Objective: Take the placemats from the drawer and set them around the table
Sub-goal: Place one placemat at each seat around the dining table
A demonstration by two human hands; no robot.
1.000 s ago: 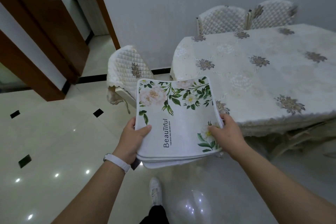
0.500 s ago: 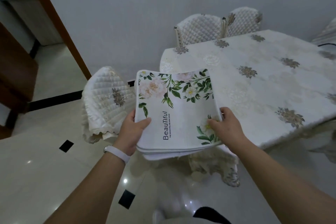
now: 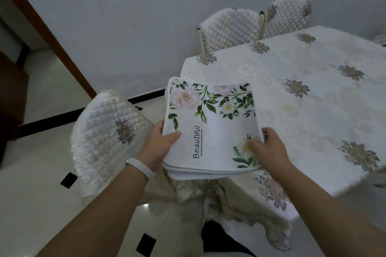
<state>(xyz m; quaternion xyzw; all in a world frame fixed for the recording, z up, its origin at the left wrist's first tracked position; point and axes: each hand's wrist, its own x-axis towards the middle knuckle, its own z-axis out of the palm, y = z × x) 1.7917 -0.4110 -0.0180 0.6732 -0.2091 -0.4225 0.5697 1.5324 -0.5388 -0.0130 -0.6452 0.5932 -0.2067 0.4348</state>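
While aloft, placemats lengthwise toward wall

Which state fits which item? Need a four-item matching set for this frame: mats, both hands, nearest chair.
Items:
1. placemat stack
2. left hand
3. right hand
4. nearest chair

States:
a. quilted cover, left of the table
b. grips the stack's right edge, thumb on top
c. held up, floral print on top
d. white band at the wrist, grips the stack's left edge

Pairs: 1-c; 2-d; 3-b; 4-a
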